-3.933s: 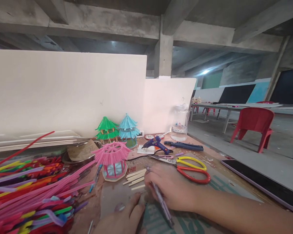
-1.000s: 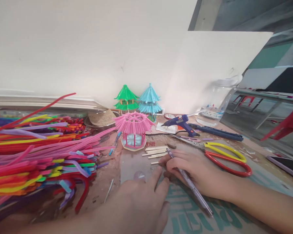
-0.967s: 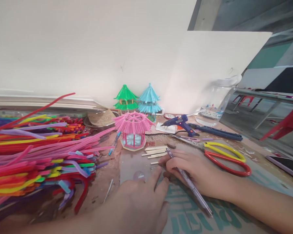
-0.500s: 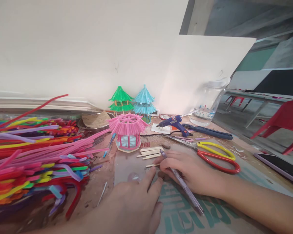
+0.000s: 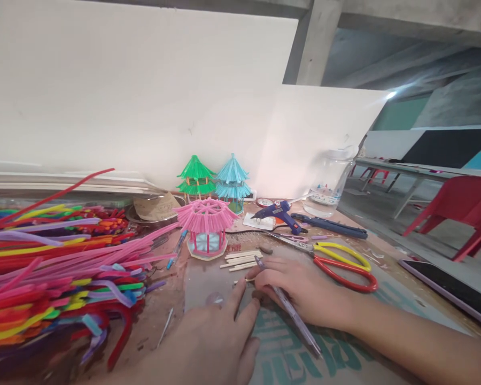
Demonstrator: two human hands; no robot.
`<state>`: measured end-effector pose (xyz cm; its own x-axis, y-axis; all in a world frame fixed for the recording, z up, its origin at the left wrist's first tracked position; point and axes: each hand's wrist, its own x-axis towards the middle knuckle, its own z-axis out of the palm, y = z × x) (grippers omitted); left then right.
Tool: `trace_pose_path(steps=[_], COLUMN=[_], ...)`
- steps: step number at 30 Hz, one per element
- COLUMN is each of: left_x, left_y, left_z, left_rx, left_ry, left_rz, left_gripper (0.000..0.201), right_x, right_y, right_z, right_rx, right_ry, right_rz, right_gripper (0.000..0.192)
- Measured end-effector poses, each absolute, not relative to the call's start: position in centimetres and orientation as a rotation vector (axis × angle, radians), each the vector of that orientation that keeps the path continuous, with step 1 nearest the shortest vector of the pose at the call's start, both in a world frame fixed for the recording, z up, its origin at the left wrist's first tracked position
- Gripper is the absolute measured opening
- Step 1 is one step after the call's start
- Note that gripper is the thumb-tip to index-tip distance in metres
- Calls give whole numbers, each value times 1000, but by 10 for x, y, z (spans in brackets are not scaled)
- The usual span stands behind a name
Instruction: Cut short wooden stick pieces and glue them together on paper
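Beside short pale sticks, a translucent purplish pen in the right hand, left hand loosely spread.

The left hand, right hand and right forearm are all 3 bare.

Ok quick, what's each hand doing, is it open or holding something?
Left hand: open, palm down; I can't see what's underneath.
Right hand: closed on a pen.

Phone at R; clr jar nr wht partition; red chair in bkgd.
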<state>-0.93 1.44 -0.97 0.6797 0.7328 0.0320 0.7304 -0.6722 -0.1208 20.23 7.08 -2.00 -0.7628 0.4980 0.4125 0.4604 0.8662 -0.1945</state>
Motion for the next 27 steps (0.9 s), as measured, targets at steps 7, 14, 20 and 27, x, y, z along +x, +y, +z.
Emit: trace_pose_path(steps=[7, 14, 20, 27], left_x=[-8, -11, -8, -7], left_y=[12, 11, 11, 13], left_z=[-5, -6, -3, -5], left_rx=[-2725, -2724, -2727, -2745], left_ry=[-1122, -1189, -1202, -1205], left_rz=[58, 7, 103, 156], left_gripper=[49, 49, 53, 55], right_x=[198, 198, 198, 203], right_y=[70, 70, 70, 73], right_z=[-18, -18, -19, -25], right_rx=[-660, -659, -637, -630], right_ry=[-2572, -2582, -2584, -2585], right_rz=[58, 87, 68, 87], right_gripper=[17, 14, 16, 17])
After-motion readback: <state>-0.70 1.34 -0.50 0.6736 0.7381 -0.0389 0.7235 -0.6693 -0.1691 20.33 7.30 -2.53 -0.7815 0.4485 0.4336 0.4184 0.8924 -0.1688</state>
